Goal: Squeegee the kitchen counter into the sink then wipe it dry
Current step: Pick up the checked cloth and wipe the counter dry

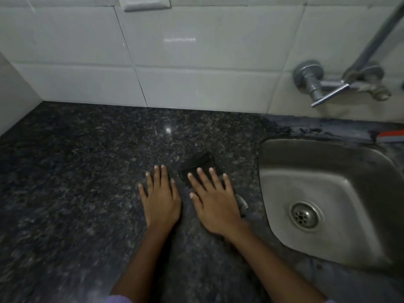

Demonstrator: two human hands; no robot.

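Note:
A dark speckled granite counter (pixel 76 171) runs from the left wall to a steel sink (pixel 341 178) set in at the right. My right hand (pixel 215 204) lies flat, fingers spread, pressing down on a dark folded cloth (pixel 200 161), just left of the sink's rim. The cloth's far end sticks out beyond my fingertips, and a greyish corner shows by my little finger. My left hand (pixel 160 197) rests palm down on the bare counter right beside it, holding nothing.
A metal tap (pixel 323 84) juts from the white tiled wall above the sink's back edge. An orange-red object (pixel 391 136) lies behind the sink at the far right. The sink's drain (pixel 305 216) is uncovered. A wall socket (pixel 144 3) sits top centre.

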